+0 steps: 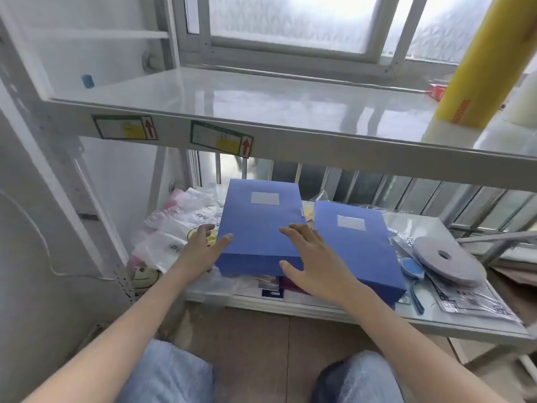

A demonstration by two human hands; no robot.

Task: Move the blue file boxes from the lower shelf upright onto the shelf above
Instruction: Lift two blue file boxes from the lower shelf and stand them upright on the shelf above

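Two blue file boxes lie flat on the lower shelf (319, 311). The left blue file box (258, 219) rests raised on other items; the right blue file box (357, 245) lies beside it. My left hand (203, 242) touches the left box's near-left corner, thumb on its top. My right hand (311, 257) lies over that box's near-right corner, fingers spread on top and thumb against the front edge. Neither hand has lifted it. The shelf above (261, 100) is a white glossy board.
Plastic bags (177, 225) fill the lower shelf's left side. A grey tape roll (447, 260), a blue tool (412, 271) and a packaged sheet (470, 301) lie at its right. A yellow roll (476, 71) and a red box (437, 91) stand on the upper shelf's right.
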